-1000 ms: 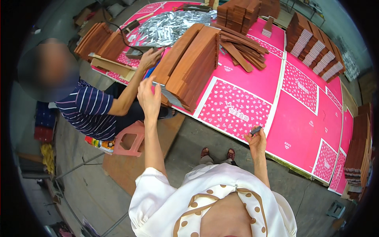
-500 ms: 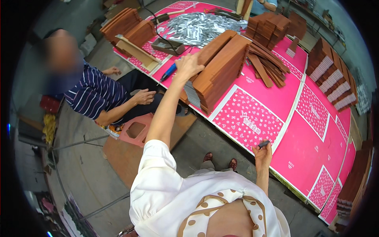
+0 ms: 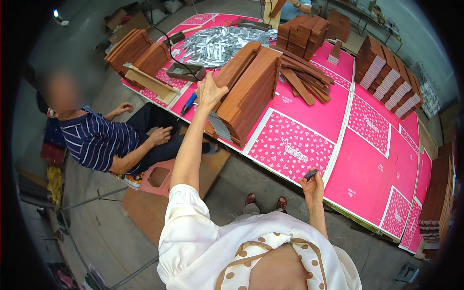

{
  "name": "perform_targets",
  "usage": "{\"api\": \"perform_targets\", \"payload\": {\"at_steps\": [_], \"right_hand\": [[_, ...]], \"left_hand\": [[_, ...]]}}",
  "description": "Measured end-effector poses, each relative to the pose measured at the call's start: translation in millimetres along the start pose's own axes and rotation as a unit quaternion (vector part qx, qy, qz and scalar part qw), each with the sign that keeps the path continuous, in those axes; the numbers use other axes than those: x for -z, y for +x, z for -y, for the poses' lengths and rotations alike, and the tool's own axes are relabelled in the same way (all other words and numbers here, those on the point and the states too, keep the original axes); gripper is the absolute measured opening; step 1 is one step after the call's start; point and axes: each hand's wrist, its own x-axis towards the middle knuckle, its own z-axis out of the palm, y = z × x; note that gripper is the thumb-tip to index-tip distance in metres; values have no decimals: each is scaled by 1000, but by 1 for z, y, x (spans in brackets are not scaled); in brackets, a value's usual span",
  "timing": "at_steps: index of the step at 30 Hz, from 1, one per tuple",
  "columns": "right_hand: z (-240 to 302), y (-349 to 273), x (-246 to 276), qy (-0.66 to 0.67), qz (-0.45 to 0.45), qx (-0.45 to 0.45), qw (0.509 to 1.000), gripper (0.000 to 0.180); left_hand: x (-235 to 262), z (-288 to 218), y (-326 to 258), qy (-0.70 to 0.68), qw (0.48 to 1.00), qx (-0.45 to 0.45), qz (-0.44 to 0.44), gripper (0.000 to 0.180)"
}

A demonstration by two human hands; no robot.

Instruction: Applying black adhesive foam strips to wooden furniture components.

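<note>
My left hand [image 3: 209, 94] is at the near left end of a double row of reddish-brown wooden slats [image 3: 250, 92] standing on edge. Its thumb and fingers are set around the end of the left row; the fingertips are partly hidden. Beside that hand, on the table's edge, lies a blue pen-shaped tool [image 3: 188, 103] with a dark tip. Lower right, over the table's near edge, my right hand [image 3: 315, 189] pinches a small dark grey block [image 3: 311, 175] between thumb and fingers.
A pink patterned sheet [image 3: 360, 164] covers the table. Loose slats [image 3: 304, 79], a heap of silvery metal pieces [image 3: 222, 43] and a grey tray [image 3: 186, 73] lie beyond. More slat stacks [image 3: 386, 72] stand right. At left sits a person in a striped shirt [image 3: 94, 140], by a pink stool [image 3: 157, 178].
The whole view has shifted, so the table and stacks appear further left. My left hand stays at the slat row, its fingers posed slightly differently. My right hand still holds the dark block.
</note>
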Motion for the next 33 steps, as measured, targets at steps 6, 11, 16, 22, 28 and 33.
{"api": "perform_targets", "payload": {"at_steps": [6, 11, 16, 22, 28, 33], "right_hand": [[0, -3, 7, 3, -6, 0, 1000, 29], [-3, 0, 6, 8, -5, 3, 1000, 29], [-10, 3, 3, -2, 16, -8, 1000, 28], [-29, 7, -22, -11, 20, -19, 1000, 30], [-56, -5, -40, 11, 32, -21, 999, 32], [-45, -26, -31, 45, 27, 14, 999, 30]], "left_hand": [[14, 16, 0, -38, 998, -23, -47, 69], [49, 31, -29, -166, 983, -39, -63, 56], [94, 27, -87, -554, 824, 80, 88, 59], [93, 2, -147, -767, 590, 85, 235, 72], [72, -27, -165, -881, 322, 81, 337, 74], [29, -53, -175, -888, 192, 108, 404, 85]]}}
